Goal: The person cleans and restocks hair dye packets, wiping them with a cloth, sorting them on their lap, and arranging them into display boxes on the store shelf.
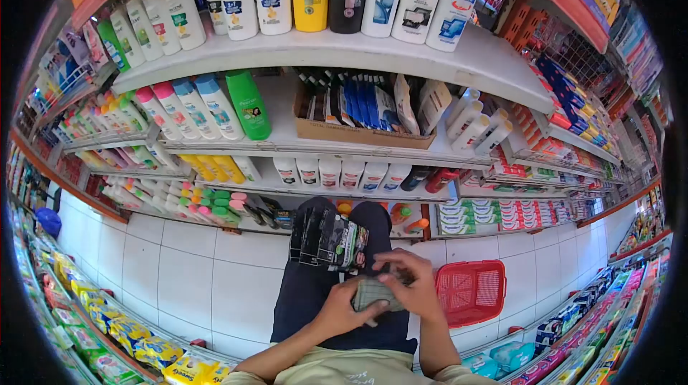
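My left hand (345, 308) is closed round the left side of a folded grey-green cloth (374, 295) above my lap. At the cloth's right edge is my right hand (410, 281), its fingers bent and partly apart, thumb and lower fingers near the fabric; whether it grips the cloth is unclear. Several black packets (326, 238) with green and white print lie on my thighs, just beyond both hands. Neither hand touches them.
A red plastic basket (442, 317) stands on the tiled floor to the right. Ahead, shelves hold shampoo bottles (272, 0), a cardboard box (358, 134) of sachets and toothpaste boxes (519, 217). Yellow packs (154, 349) line the near left shelf.
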